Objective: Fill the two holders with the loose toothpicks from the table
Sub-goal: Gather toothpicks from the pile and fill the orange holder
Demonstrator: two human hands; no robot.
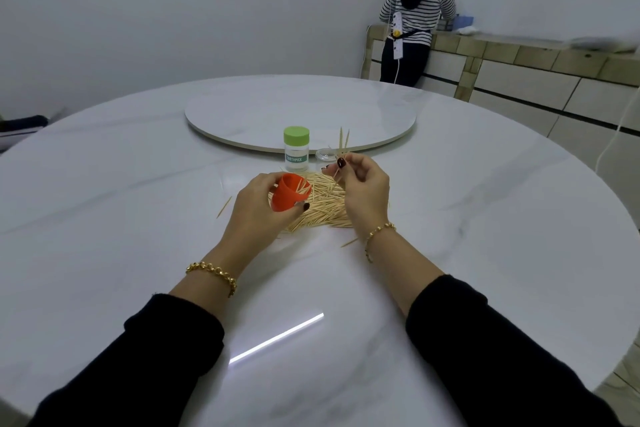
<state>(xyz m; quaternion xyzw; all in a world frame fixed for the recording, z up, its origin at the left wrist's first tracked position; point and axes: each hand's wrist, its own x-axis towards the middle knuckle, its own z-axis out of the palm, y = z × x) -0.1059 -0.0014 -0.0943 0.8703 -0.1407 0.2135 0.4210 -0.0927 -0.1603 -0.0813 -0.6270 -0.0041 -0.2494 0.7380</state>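
Left grip (258, 206) curls round a tilted orange holder (289, 198), its open mouth turned to the right with a few sticks showing inside. The right grip (363, 191) pinches a small bunch of toothpicks (343, 146) between thumb and fingertips, points up, just above and to the right of that mouth. Beneath and between the two, a loose pile of toothpicks (323, 210) lies on the round white marble desk (121, 218), with a stray toothpick (224, 207) left of the left wrist and another near the right wrist. Just behind the pile a clear holder with a green cap (296, 149) stands upright, labelled "TOOTHPICK". Beside it on the right is a small clear round piece (323, 155), partly hidden by the raised bunch; whether it is a lid or a jar cannot be told. A lazy Susan (301, 107) sits farther back at the desk's centre. Gold bracelets (213, 272) circle both wrists above black sleeves (138, 357). At the far wall a person in a striped top (417, 7) stands facing a tiled sideboard (519, 55), back to the camera.
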